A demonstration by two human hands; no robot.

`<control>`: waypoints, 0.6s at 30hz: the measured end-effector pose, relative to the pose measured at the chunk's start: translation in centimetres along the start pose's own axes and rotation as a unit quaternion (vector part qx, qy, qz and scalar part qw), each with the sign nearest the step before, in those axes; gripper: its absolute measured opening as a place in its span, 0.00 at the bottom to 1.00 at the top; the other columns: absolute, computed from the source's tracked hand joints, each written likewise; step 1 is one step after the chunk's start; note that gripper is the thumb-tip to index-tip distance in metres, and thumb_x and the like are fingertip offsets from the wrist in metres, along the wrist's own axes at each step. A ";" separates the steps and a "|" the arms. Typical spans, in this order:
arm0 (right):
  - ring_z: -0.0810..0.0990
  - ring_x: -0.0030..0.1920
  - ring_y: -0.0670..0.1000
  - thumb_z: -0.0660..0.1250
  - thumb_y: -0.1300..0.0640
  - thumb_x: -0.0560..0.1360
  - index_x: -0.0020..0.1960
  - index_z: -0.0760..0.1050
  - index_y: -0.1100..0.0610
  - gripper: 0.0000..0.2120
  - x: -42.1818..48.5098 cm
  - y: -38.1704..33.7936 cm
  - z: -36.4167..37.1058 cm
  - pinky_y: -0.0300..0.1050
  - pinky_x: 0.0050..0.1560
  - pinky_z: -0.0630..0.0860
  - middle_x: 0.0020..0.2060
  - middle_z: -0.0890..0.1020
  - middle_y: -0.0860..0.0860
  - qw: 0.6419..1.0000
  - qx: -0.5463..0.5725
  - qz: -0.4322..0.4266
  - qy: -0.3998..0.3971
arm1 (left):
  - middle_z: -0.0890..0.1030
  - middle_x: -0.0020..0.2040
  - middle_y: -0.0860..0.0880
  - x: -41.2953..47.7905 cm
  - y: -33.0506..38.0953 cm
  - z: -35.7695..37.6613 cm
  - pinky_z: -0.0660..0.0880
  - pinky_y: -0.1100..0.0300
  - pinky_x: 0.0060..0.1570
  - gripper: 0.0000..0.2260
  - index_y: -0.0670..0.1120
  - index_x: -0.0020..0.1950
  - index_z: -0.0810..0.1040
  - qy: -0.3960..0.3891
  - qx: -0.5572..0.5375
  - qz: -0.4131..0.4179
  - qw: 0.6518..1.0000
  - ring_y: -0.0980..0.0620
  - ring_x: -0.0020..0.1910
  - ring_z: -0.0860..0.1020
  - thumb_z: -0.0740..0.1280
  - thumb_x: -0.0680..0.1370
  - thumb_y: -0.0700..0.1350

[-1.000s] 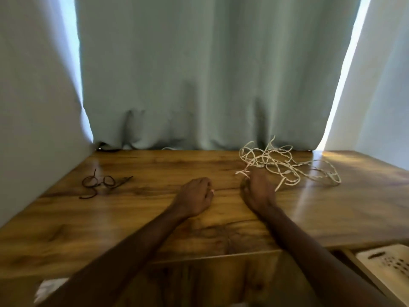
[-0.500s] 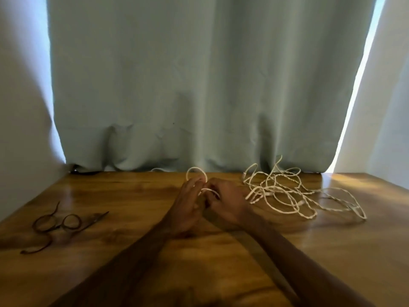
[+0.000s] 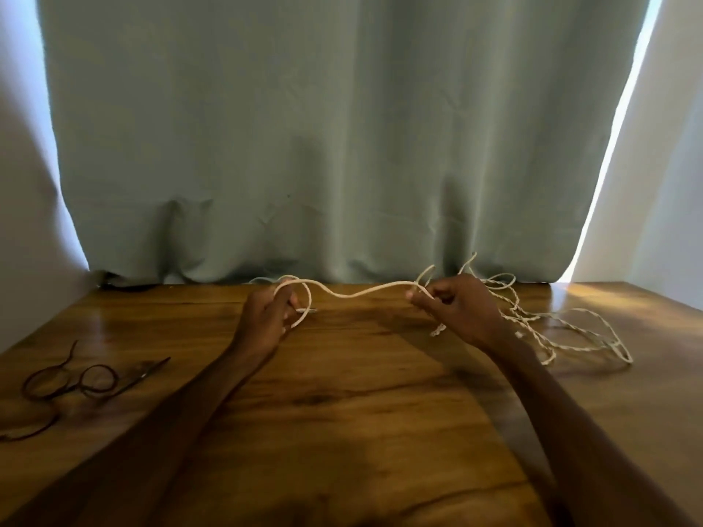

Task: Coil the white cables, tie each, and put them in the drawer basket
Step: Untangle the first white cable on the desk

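Though slack, white cable (image 3: 353,294) between fingers (image 3: 423,300)

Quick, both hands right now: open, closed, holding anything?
Left hand: closed, holding a loop of the white cable.
Right hand: closed, pinching the same cable further along.

Grey-green curtain (image 3: 342,127) behind wooden table (image 3: 361,412).
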State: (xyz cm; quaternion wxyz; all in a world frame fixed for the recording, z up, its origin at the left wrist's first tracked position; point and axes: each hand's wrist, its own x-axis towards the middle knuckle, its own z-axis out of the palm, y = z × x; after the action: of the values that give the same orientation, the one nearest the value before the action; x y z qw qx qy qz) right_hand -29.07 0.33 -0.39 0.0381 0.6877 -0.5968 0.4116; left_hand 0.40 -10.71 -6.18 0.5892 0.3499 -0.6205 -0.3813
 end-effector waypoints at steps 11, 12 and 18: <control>0.80 0.39 0.50 0.61 0.51 0.82 0.45 0.80 0.49 0.12 -1.3 -2.7 2.9 0.47 0.42 0.73 0.40 0.84 0.50 0.999 -0.002 -0.030 -0.042 | 0.85 0.47 0.45 -4.9 4.9 9.3 0.82 0.57 0.44 0.23 0.42 0.60 0.79 -0.168 -0.101 -0.056 0.979 0.49 0.46 0.84 0.82 0.69 0.44; 0.82 0.43 0.52 0.59 0.47 0.80 0.49 0.81 0.51 0.14 -1.6 -2.7 3.3 0.48 0.44 0.76 0.44 0.85 0.50 0.998 -0.011 -0.032 -0.050 | 0.85 0.47 0.46 -5.1 5.0 10.4 0.83 0.53 0.46 0.27 0.45 0.61 0.79 -0.164 -0.107 -0.064 0.979 0.50 0.47 0.84 0.84 0.66 0.47; 0.83 0.47 0.59 0.57 0.47 0.74 0.54 0.81 0.54 0.18 -1.7 -2.0 2.9 0.56 0.47 0.79 0.47 0.86 0.55 0.993 -0.104 0.012 -0.053 | 0.84 0.62 0.55 -4.3 4.0 12.0 0.78 0.42 0.65 0.27 0.62 0.67 0.80 -0.229 -0.079 -0.078 0.967 0.51 0.64 0.81 0.78 0.69 0.62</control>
State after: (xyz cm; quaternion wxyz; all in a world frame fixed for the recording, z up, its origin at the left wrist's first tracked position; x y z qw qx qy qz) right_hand -25.78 0.63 -2.45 0.0725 0.6936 -0.6459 0.3107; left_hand -11.24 -4.34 -4.79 0.4251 0.2530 -0.6777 -0.5441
